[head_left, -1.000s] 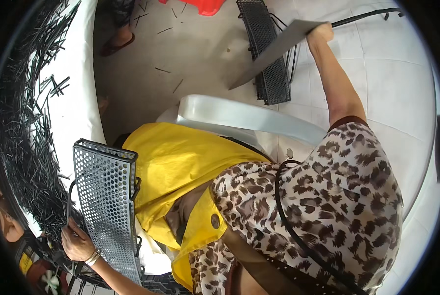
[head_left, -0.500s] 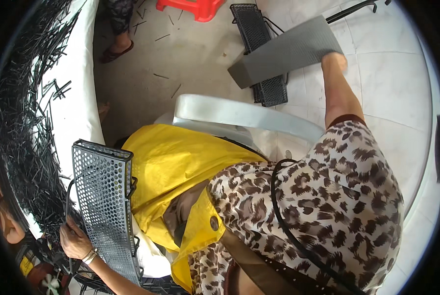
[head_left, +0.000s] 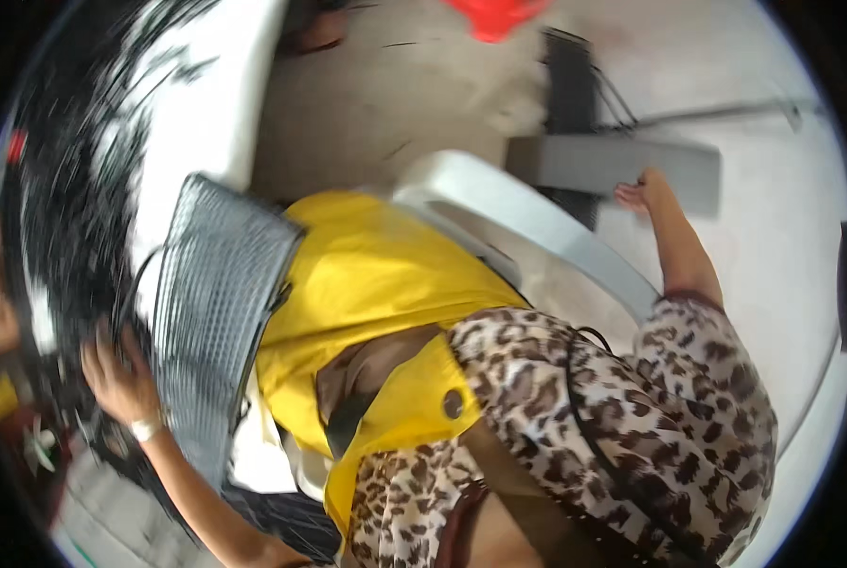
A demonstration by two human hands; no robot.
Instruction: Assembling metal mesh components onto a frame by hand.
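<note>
My left hand [head_left: 123,381] is beside a black perforated metal basket [head_left: 220,303], close to its thin wire handle [head_left: 142,276]. Its fingers look stretched and apart, though blur hides whether they touch the handle. The basket stands tilted against the yellow cloth on my lap. To the right, my right hand [head_left: 639,193] is in front of a flat grey panel [head_left: 674,163], fingers loosely apart and nothing visible in them. That panel lies across a second black perforated basket [head_left: 571,80] on the floor.
A white-covered table [head_left: 205,90] on the left bears a heap of thin black strips [head_left: 73,189]. A pale grey chair arm [head_left: 537,218] curves between my lap and the floor basket. Part of a red stool [head_left: 492,14] and another person's foot [head_left: 321,33] show at the top.
My right hand has come away from the end of the grey panel, which now lies more level. My left fingers have spread from their pinch near the wire handle. The view has shifted and blurred.
</note>
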